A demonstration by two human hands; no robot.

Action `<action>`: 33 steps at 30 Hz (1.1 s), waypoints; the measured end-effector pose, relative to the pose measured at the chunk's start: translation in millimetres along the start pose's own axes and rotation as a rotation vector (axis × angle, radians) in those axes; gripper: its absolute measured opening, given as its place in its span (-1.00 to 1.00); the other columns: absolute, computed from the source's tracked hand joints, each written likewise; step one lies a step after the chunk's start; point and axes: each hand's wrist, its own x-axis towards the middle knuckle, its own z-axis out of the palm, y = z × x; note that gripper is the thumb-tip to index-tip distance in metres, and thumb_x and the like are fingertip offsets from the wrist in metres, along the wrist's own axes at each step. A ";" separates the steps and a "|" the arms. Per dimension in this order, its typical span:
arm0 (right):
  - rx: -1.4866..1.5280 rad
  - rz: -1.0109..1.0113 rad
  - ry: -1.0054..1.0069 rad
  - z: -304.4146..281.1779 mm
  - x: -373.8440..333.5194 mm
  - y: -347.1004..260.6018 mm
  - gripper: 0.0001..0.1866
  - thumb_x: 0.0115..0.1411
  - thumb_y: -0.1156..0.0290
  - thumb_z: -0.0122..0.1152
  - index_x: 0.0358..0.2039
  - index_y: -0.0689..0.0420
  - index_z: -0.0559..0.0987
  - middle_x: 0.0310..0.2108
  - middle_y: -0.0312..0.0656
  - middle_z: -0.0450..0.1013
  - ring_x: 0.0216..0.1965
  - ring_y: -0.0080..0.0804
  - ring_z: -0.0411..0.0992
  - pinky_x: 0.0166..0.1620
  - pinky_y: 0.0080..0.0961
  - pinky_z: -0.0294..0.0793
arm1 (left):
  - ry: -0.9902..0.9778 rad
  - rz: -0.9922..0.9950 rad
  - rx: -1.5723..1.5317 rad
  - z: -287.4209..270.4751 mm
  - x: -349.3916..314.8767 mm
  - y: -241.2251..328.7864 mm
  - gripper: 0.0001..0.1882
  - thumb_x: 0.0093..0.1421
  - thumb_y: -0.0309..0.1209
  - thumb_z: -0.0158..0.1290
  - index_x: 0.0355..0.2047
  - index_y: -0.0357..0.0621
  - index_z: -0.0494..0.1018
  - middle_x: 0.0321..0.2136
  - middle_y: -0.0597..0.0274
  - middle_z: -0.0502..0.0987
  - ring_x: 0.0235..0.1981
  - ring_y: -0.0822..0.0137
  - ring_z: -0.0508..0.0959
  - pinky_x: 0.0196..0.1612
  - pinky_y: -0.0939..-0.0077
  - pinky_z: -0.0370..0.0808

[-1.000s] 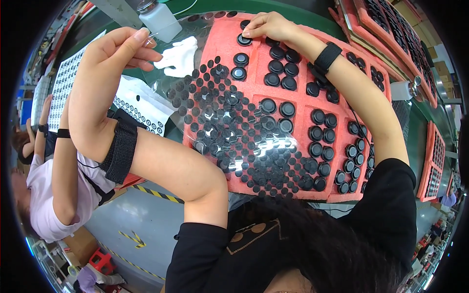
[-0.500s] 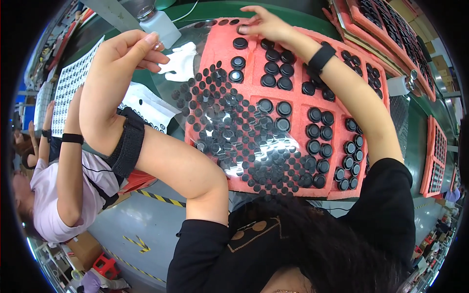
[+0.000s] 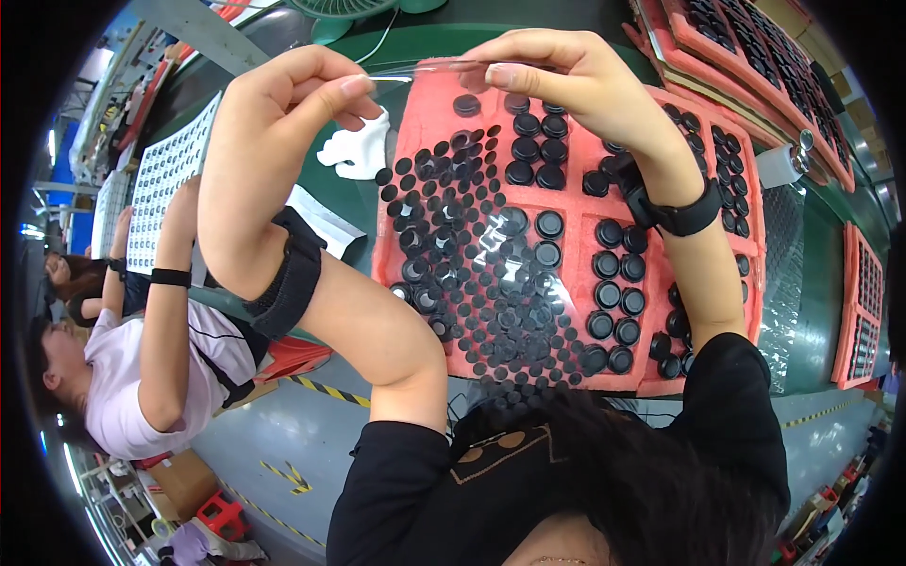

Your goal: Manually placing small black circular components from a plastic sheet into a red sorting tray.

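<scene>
We look through one head-worn fisheye camera, the left of a side-by-side pair, aimed down past the wearer's black shirt (image 3: 406, 505). At close range we frame the left hand (image 3: 307, 99) and right hand (image 3: 590, 90) near the pink tray (image 3: 578, 217); the grey floor (image 3: 241, 429) lies farther off, and straight edges bend toward the rim.

Left fingers (image 3: 355, 87) and right fingers (image 3: 514, 78) pinch, elbows (image 3: 420, 363) bent.
</scene>
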 end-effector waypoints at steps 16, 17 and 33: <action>-0.823 -0.730 0.342 -5.6 -13.0 -25.0 -0.66 -0.22 0.65 0.05 -0.32 0.18 0.50 -0.48 -0.19 0.39 -0.51 -0.37 0.38 -0.50 -0.57 0.37 | -0.141 0.133 0.218 35.1 12.2 32.6 -0.76 -0.02 -0.50 -0.01 -0.30 -0.35 0.38 -0.43 0.21 0.47 -0.35 0.51 0.42 -0.28 0.68 0.32; -0.825 -0.729 0.343 -6.1 -14.7 -27.2 -0.66 -0.22 0.65 0.05 -0.32 0.18 0.50 -0.48 -0.19 0.39 -0.51 -0.37 0.38 -0.50 -0.57 0.37 | -0.136 0.164 0.162 36.3 9.0 34.5 -0.76 -0.02 -0.50 -0.01 -0.31 -0.35 0.38 -0.45 0.21 0.47 -0.37 0.52 0.42 -0.29 0.68 0.33; -0.277 -0.968 0.268 -19.8 -5.9 -22.2 -0.68 -0.11 0.50 0.17 -0.27 0.24 0.44 -0.46 -0.21 0.39 -0.44 -0.49 0.36 -0.36 -0.68 0.33 | 0.061 0.238 0.244 43.4 12.6 40.4 -0.89 -0.05 -0.53 -0.01 -0.48 -0.33 0.41 -0.61 0.32 0.44 -0.58 0.61 0.38 -0.52 0.78 0.30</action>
